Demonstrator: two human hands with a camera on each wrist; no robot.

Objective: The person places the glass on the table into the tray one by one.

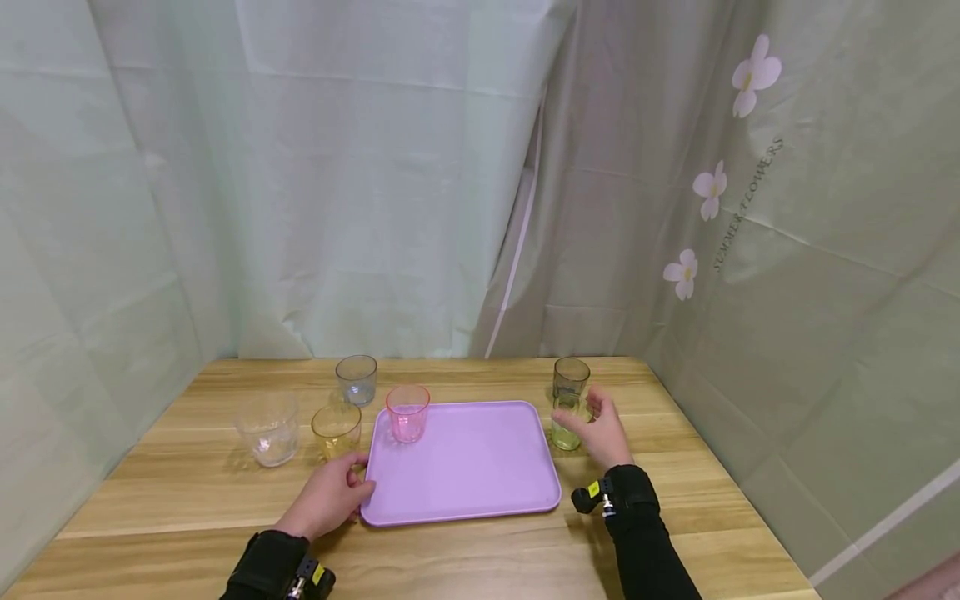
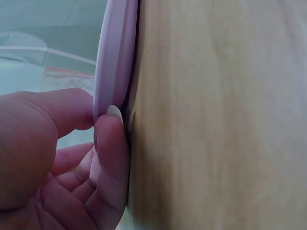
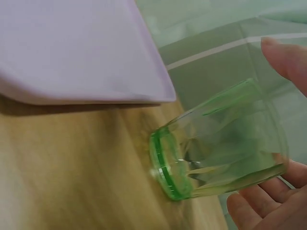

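While the left hand point(image 1: 330, 493) pinches the purple tray point(image 1: 480, 467), the right hand point(image 1: 606, 432) (grip spread) brackets the green glass point(image 3: 220, 153).

On the curtain point(image 1: 847, 208) to your right you can read the lettering "SUMMER FLOWERS" point(image 1: 748, 205) in dark capitals, slanting upward beside three printed pink flowers point(image 1: 709, 188). Any print on the yellow tags point(image 1: 594, 489) at your two wrists is too small for you to read.
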